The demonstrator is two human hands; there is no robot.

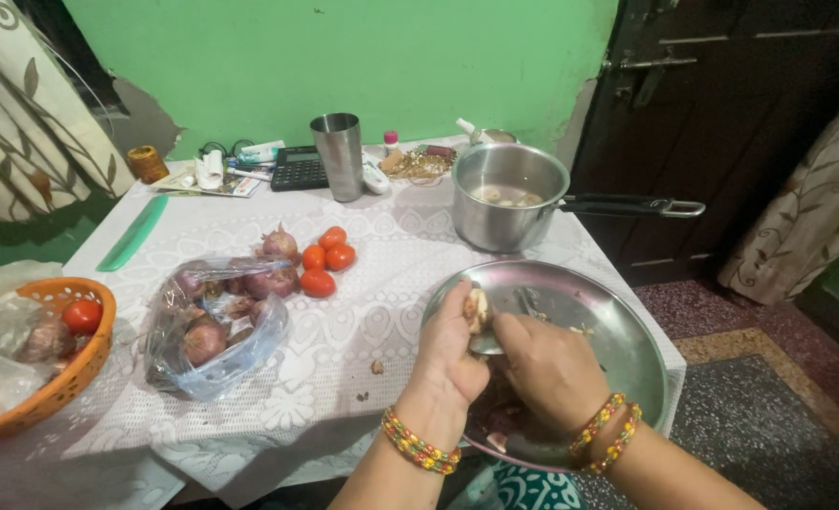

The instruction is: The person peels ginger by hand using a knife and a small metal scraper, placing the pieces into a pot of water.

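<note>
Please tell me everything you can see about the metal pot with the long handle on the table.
The pot is round, shiny, steel-looking, with straight walls and no lid. It stands upright on the white lace cloth at the far right of the table, apart from both hands. A long dark handle with a metal loop end points right, past the table's edge. Inside lie a few pale pieces; whether there is liquid I cannot tell. A steel plate lies just in front of it.

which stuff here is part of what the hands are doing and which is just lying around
In use:
- left hand, holding a small peeled piece
- right hand, close against it
- steel plate under both hands
- saucepan with peeled pieces inside

Lying about:
- bag of onions
- tomatoes
- steel tumbler
- calculator
- orange basket
- green comb
</note>
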